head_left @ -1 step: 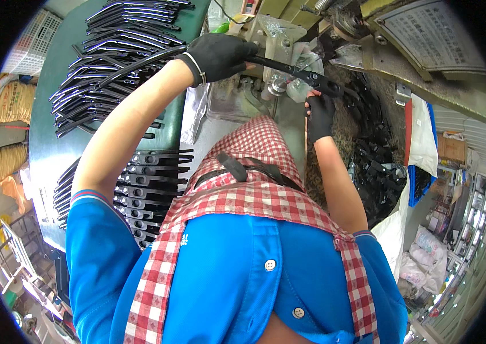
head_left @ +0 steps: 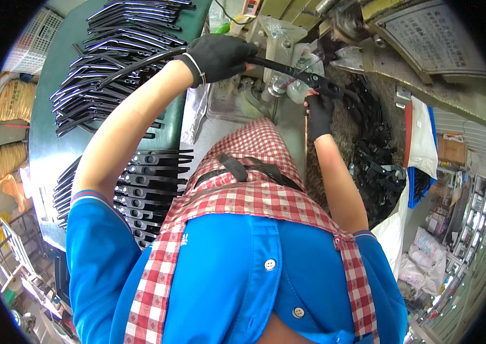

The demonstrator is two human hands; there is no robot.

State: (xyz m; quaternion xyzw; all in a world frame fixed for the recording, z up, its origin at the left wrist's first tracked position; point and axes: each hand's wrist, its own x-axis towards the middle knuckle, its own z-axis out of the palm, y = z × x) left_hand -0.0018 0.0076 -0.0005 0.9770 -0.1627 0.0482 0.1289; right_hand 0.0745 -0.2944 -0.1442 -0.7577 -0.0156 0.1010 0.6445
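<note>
A long black metal bar (head_left: pixel 283 67) runs slantwise across the far middle, its wider, holed end to the right. My left hand (head_left: pixel 219 57), in a black glove, is wrapped round its narrower part. Just below the wide end is my right hand (head_left: pixel 320 114), in a black glove with bare fingertips. Its fingers are curled and pinch the bar's lower edge; part of the grip is hidden. Behind the bar stands a machine fixture with a round metal post (head_left: pixel 277 88) and clear plastic wrapping (head_left: pixel 299 90).
Many bent black bars (head_left: pixel 122 51) lie stacked on the green table (head_left: pixel 42 123) at left, with a row of holed bars (head_left: pixel 140 192) nearer me. Black metal parts (head_left: pixel 377 183) are heaped at right. A heavy machine frame (head_left: pixel 426 86) with a metal plate overhangs the far right.
The bar's wide end and my right hand have shifted very slightly. Both hands keep their grip.
</note>
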